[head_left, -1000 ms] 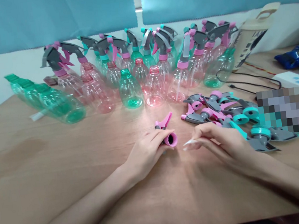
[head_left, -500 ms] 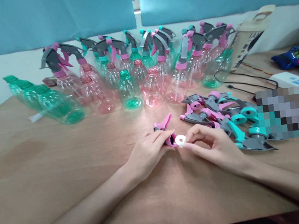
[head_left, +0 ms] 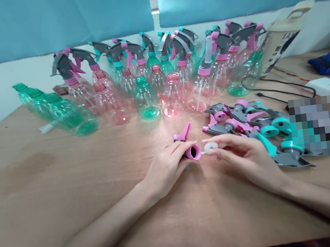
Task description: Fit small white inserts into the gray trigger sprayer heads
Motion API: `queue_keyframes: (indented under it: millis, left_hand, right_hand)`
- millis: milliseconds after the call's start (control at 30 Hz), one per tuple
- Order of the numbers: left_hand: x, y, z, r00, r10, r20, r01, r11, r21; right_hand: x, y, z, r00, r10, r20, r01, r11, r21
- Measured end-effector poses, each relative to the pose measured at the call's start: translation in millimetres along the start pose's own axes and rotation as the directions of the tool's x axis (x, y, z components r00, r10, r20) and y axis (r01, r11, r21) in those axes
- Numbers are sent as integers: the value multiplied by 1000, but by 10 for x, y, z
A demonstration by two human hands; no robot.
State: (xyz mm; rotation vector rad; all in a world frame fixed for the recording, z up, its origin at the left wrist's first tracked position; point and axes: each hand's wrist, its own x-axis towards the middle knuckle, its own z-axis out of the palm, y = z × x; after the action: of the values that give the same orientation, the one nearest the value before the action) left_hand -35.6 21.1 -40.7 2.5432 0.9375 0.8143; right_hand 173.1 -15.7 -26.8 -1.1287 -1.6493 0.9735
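My left hand [head_left: 166, 167] is closed around a pink and grey spray trigger head [head_left: 193, 152]; the open collar faces right and the pink lever points up. Between the fingertips of my right hand [head_left: 245, 155] is a small white ring-shaped washer [head_left: 211, 147], just right of the collar and apart from it. A short white tip shows between the washer and the collar. Much of the spray head is hidden under my left fingers.
Pink and grey and teal and grey spray heads lie in a pile [head_left: 242, 118] to the right. Several pink and green bottles [head_left: 147, 101] stand behind, many with spray heads on. Green bottles [head_left: 73, 114] line the left. A black cable [head_left: 280, 85] and a beige tumbler [head_left: 285, 36] are at the right.
My right hand has drawn the white washer slightly right, away from the collar, and turned it flatter. The collar has turned more toward the camera. The whole view has shifted slightly.
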Motion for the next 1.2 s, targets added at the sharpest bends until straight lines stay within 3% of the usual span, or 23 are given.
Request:
queue_keyframes:
  millis: [167, 333, 500, 700, 867, 967, 1133, 1200]
  left_hand:
    - [-18, -25, 3, 1000, 1, 5, -1, 1000, -8]
    - [-32, 25, 19, 1000, 9, 15, -8, 998, -60]
    - [-42, 109, 31, 998, -3, 59, 11, 991, -132]
    - [-54, 119, 40, 996, -11, 85, 27, 982, -185]
    - [-50, 132, 33, 996, 11, 90, 5, 985, -175]
    - [-43, 148, 26, 996, 24, 84, -8, 982, -190]
    - [-33, 161, 15, 994, 28, 101, -6, 976, -216]
    - [-34, 155, 13, 994, 29, 104, -5, 974, -228]
  right_hand:
    - [4, -36, -59, 992, -110, 59, 115, 990, -86]
    - [7, -1, -42, 986, -70, 150, 88, 989, -118]
    - [22, 36, -19, 985, -74, 154, 106, 971, -214]
    - [-16, 95, -13, 964, -234, 126, 262, 918, -298]
    - [-23, 132, -5, 931, -350, 103, 364, 910, -199]
    - [4, 130, 6, 946, -303, 113, 315, 942, -113]
    - [27, 99, 12, 982, -77, 173, 79, 997, -3]
    - [29, 96, 10, 980, -83, 179, 87, 996, -15]
